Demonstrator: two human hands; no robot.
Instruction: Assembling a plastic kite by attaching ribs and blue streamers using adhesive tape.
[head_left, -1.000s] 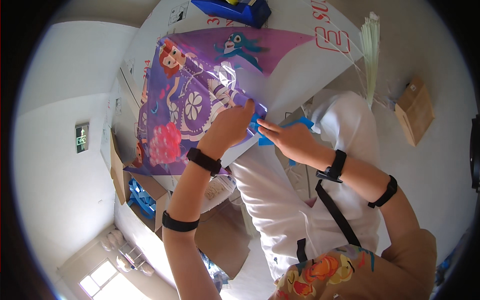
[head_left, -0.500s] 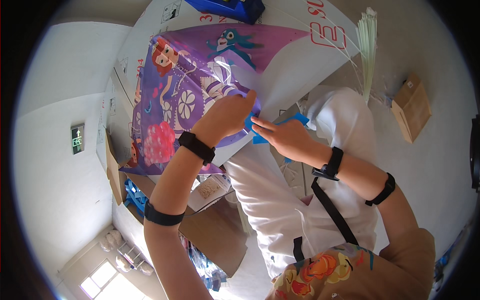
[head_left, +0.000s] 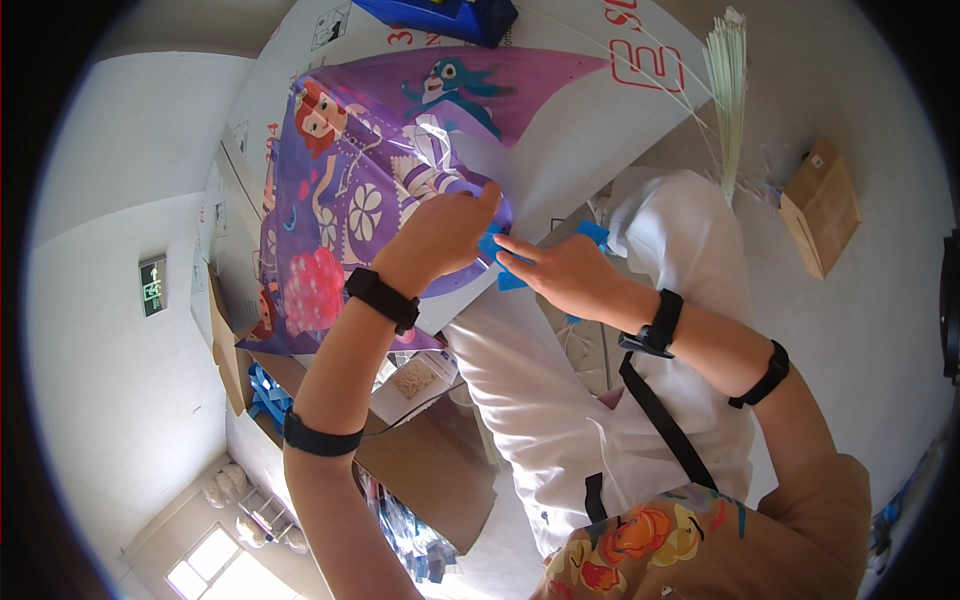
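Observation:
A purple printed kite sail (head_left: 340,180) with cartoon figures lies spread over a white board. At its near right corner, my left hand (head_left: 440,235) is closed with the thumb and fingers pinched on the sail's edge. My right hand (head_left: 570,275) is right beside it, its fingertips pressed on a blue strip (head_left: 512,282) that meets this corner. The strip runs behind my right hand, and its other part shows near my knee. My fingers hide the exact spot where strip and sail meet.
A blue bin (head_left: 465,20) stands on the white board (head_left: 570,130) at the far side. Pale thin rods (head_left: 728,100) stand bundled at the right, near a brown carton (head_left: 820,210). Left of my legs are a small white box (head_left: 412,385) and open cardboard (head_left: 420,480).
The whole view has shifted slightly. Both hands stay at the same corner in nearly the same pose; less of the blue strip shows behind my right hand.

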